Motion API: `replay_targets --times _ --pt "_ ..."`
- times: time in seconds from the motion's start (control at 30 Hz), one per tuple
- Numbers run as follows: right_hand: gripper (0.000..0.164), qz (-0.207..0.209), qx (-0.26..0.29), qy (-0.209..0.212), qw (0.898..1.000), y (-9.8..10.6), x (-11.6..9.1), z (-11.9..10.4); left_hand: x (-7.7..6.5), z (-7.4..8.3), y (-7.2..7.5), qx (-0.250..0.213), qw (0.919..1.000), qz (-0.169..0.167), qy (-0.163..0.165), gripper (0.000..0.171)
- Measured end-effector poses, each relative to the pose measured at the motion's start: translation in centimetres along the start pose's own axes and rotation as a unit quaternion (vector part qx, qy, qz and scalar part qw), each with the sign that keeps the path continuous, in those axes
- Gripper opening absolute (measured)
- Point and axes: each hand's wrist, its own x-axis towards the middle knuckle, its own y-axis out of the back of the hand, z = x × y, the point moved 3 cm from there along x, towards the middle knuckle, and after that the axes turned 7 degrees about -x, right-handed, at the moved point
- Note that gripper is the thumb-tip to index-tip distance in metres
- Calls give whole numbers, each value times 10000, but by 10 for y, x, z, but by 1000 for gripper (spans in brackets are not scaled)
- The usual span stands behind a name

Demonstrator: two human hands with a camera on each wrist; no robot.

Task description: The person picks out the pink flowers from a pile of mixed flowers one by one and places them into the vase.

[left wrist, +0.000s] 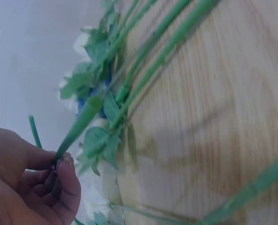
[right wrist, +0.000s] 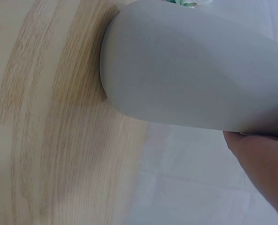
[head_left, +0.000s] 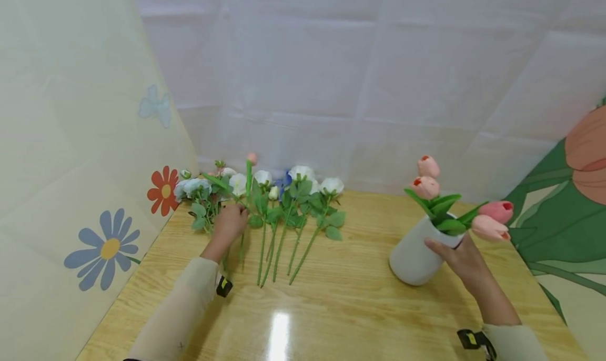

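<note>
My left hand pinches the green stem of a pink tulip between thumb and fingers, among the flowers at the left. Seen from the left wrist, the stem sticks out past the fingertips. My right hand grips a white vase near its rim, the thumb on the near side and the other fingers mostly hidden. The vase leans toward the right, its bottom at the tabletop. Several pink tulips with green leaves stand in it, some drooping over the right hand.
White flowers with long stems lie side by side on the wooden table, stems toward me. Pale blue flowers lie at the far left. A white cloth wall rises behind the table, with printed sheets at both sides.
</note>
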Motion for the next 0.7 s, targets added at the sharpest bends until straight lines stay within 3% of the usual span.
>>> replay_targets --times 0.33,0.7 --pt "63 -23 17 -25 10000 0 0 0 -15 25 -7 -431 9978 -113 -488 31" --pt "67 -24 -20 -19 10000 1 1 0 -27 52 -11 -508 9952 -193 -811 31"
